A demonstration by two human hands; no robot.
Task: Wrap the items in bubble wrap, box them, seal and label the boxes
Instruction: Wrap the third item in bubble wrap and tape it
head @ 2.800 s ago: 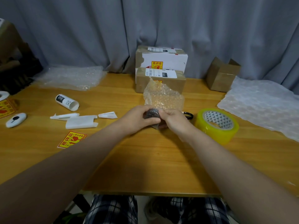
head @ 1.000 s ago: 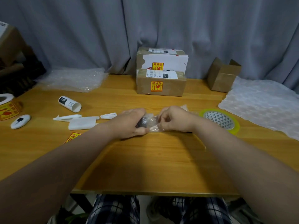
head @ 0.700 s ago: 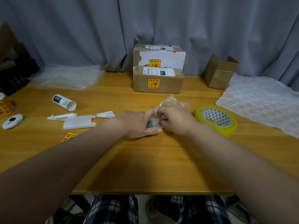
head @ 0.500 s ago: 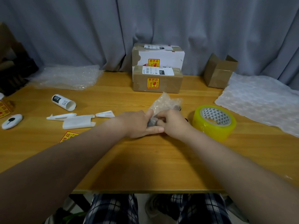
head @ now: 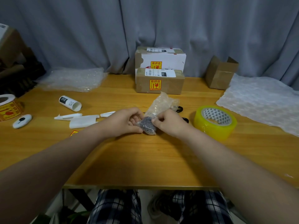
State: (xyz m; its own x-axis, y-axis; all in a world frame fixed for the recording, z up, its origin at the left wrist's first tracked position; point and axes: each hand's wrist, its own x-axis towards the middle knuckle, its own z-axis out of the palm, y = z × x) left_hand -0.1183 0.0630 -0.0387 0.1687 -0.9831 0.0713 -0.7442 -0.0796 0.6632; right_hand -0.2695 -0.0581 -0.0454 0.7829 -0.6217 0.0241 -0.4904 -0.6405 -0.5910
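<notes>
Our left hand (head: 124, 122) and right hand (head: 169, 122) are both gripping a small dark item (head: 147, 125) part-wrapped in bubble wrap (head: 161, 102) at mid table (head: 145, 159) | we are failing to identify it | right hand is partly hiding black handles (head: 179, 109) | yellow tape roll (head: 215, 122) is sitting just beside.

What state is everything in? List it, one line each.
Dark item: half wrapped in bubble wrap, held by left hand; right hand pinches the wrap.
Tape roll: lying flat, untouched.
Small box: open, flaps up.
Stacked boxes: closed, labelled.
White tube: on its side.
</notes>
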